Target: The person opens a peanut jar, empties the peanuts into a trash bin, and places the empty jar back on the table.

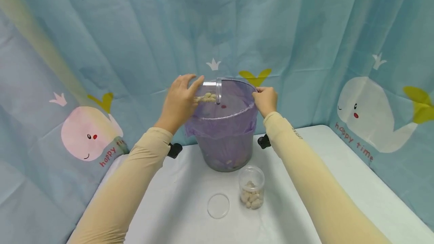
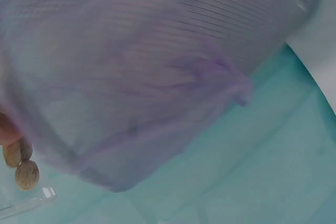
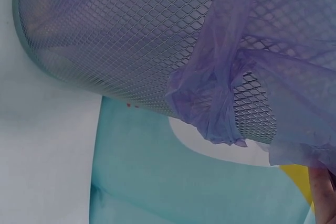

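Note:
My left hand [image 1: 179,102] grips a clear plastic jar [image 1: 219,90] lying on its side, its mouth pointing right over the opening of a mesh trash bin [image 1: 225,153]. Tan nut-like pieces [image 1: 209,97] lie along the jar's lower wall. In the left wrist view, a few of these brownish pieces [image 2: 27,175] show beside a fingertip. A purple trash bag [image 1: 234,127] lines the bin and folds over its rim. My right hand [image 1: 266,101] pinches the bag and rim at the bin's right side. Bunched bag film [image 3: 210,103] hangs outside the mesh in the right wrist view.
On the white table [image 1: 183,199], a second clear jar [image 1: 251,187] stands without a lid in front of the bin, partly filled with similar tan pieces. A round clear lid [image 1: 218,206] lies to its left. Blue printed curtains [image 1: 152,48] hang behind and at both sides.

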Demonstrator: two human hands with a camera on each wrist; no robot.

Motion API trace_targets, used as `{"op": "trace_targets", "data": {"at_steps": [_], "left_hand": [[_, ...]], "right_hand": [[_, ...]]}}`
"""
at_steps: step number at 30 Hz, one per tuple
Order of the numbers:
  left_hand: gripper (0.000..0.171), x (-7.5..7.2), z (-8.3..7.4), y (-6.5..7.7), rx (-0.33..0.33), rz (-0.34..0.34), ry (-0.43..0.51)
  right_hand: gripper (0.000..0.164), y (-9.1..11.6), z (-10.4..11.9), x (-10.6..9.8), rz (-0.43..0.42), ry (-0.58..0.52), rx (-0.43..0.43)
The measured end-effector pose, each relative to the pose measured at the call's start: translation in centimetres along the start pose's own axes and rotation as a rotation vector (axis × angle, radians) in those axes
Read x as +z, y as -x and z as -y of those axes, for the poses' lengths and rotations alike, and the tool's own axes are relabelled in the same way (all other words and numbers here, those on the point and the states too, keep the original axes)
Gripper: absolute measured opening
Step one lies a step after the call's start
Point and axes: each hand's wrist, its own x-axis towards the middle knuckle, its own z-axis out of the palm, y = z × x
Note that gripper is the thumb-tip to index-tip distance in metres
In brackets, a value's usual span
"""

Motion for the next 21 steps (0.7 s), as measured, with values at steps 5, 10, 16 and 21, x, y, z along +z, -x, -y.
{"op": "trace_targets", "data": {"at_steps": [5,10,16,21], "left_hand": [[0.062,0.3,-0.1,0.4,0.034,0.08,-0.029],[0.065,-0.1,0.0,0.3,0.004,0.021,-0.041],[0.063,-0.4,0.6,0.5,0.026,0.116,-0.078],[0.066,-0.8,1.0,0.5,-0.005,0.012,-0.059]], "right_hand": [[0.036,0.0,-0.1,0.2,0.009,-0.005,-0.005],[0.037,0.1,-0.3,0.4,0.019,-0.011,-0.006],[0.036,0.0,-0.4,0.3,0.003,-0.006,-0.006],[0.036,-0.1,-0.3,0.3,0.002,0.001,-0.004]]}}
